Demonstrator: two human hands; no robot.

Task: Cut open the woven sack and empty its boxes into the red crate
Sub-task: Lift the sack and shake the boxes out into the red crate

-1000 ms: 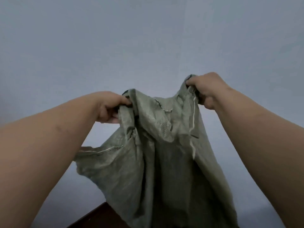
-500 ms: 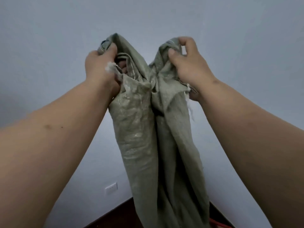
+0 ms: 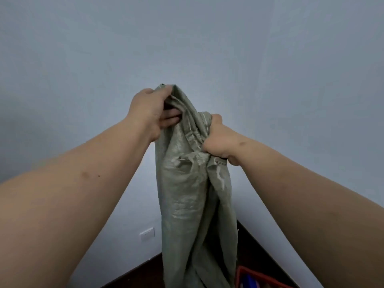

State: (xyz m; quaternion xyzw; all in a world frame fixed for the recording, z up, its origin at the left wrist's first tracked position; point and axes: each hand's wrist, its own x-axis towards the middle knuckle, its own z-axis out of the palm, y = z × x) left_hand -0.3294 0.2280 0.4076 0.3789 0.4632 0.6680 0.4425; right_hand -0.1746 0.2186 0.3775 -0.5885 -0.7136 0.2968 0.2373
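Head: hands (image 3: 152,110) hoist limp sack (image 3: 187,183).

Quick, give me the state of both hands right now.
Left hand: closed, gripping the top of the woven sack.
Right hand: closed, gripping a bunch of the same sack slightly lower.
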